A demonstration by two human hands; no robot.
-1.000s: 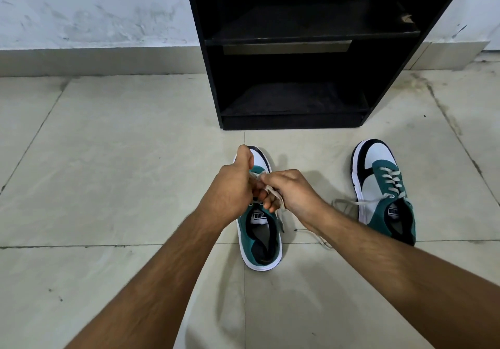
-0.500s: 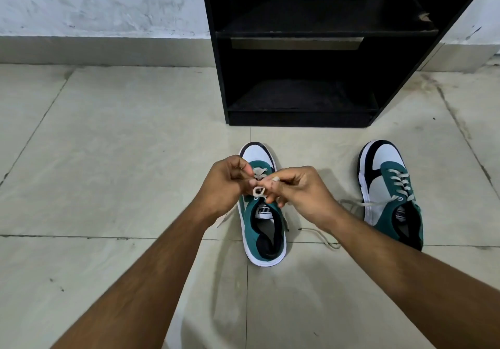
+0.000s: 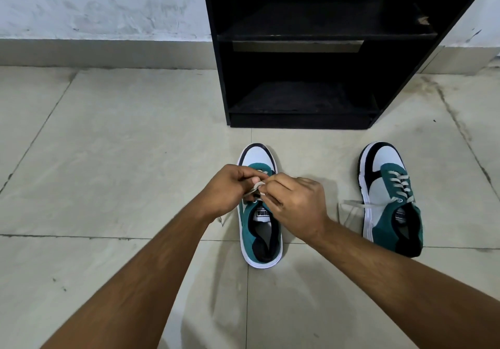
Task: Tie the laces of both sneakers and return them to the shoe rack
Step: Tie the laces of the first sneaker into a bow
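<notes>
The near sneaker (image 3: 260, 224) (tongue label reads PUMA) has its lace (image 3: 254, 188) pinched by both hands' fingers (image 3: 270, 186).

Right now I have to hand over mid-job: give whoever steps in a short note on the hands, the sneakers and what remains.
Left hand and right hand: both pinching the lace over the middle sneaker, knot unfinished.
Right-side sneaker: on the floor, lace loose and trailing left.
Shoe rack: straight ahead, visible shelves bare.
Done: nothing fully.
Left: finish this knot, tie the other, shelve both.
</notes>
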